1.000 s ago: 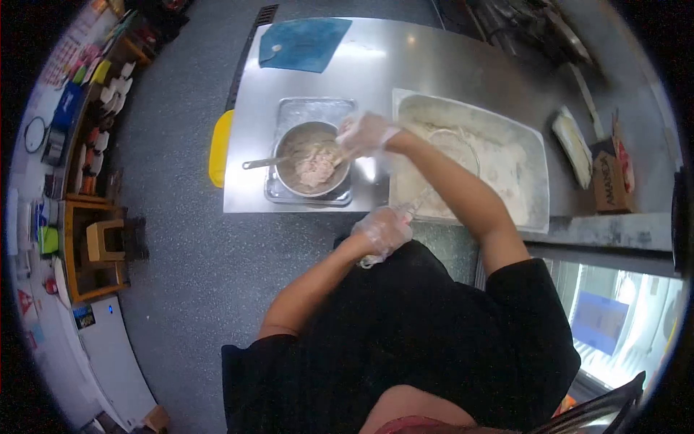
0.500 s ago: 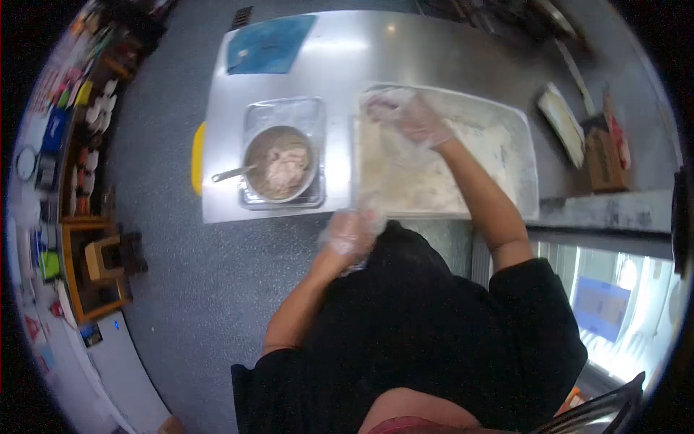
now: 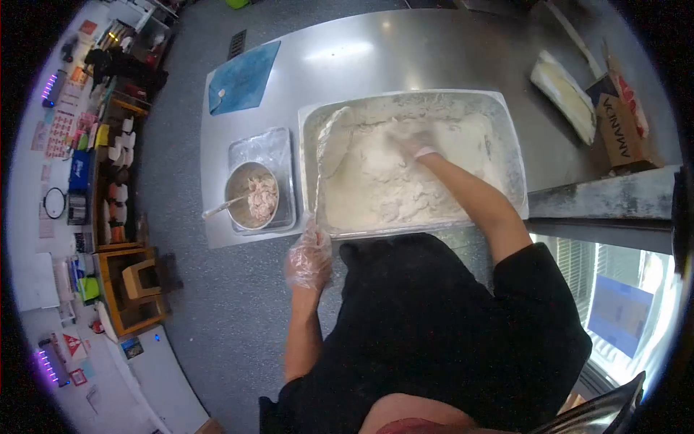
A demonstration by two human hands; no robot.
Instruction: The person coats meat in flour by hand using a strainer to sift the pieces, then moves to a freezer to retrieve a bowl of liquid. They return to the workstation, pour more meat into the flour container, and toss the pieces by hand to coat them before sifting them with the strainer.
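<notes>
A large rectangular tub of white flour-like powder lies in front of me. My right hand, in a clear plastic glove, is over the powder toward the back of the tub; its fingers are blurred and reach left. Beside the tub's front left corner, my left hand is closed, also in a clear glove. From its fingers a long flour-coated strip runs back along the tub's left side; what kind of thing it is I cannot tell. Left of the tub, a metal bowl holds pale pink raw meat and a handled utensil.
The bowl stands on a clear plastic tray on the steel table. A blue cloth lies at the back left. To the right are a cardboard box and a pale packet. Shelves line the far left.
My right hand has gone from the tub's back left, where it held something pinkish, to over the powder. My left hand has moved left and down. The view has shifted.
</notes>
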